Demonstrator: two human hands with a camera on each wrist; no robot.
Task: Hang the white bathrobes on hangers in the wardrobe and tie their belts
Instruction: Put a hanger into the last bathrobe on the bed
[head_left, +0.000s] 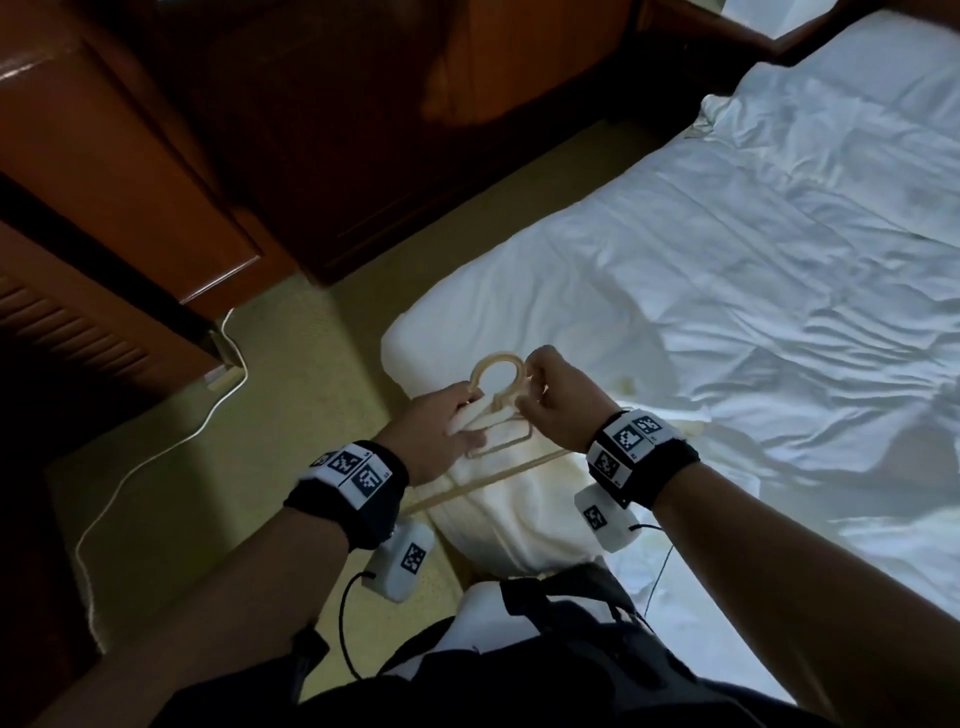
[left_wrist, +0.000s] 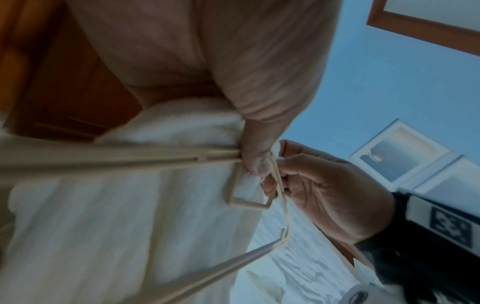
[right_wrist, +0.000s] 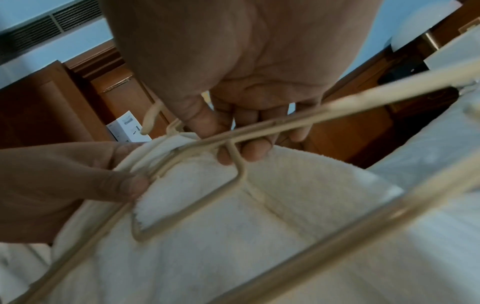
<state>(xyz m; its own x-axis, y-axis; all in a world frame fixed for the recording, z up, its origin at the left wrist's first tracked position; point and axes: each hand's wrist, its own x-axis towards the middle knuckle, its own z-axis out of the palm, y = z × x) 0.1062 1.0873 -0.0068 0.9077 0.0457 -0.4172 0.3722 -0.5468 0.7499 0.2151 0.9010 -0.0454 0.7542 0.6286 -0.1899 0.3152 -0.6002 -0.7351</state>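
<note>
Left of the grip and beyond it stands dark reddish wooden furniture (head_left: 130, 171) with panelled doors, one part louvred low down. Below that lies olive-green carpet (head_left: 291, 364), crossed by a thin white cable (head_left: 156, 457). Right of the grip spreads a bed (head_left: 753, 270) under rumpled white sheets. Above, pale blue walls carry framed pictures (left_wrist: 400, 152) and a slatted vent (right_wrist: 49, 26). The light is dim and cool.

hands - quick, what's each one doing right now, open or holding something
Left hand: closed, pinching the bathrobe collar against the hanger.
Right hand: closed, fingers curled around the hanger neck.
</note>
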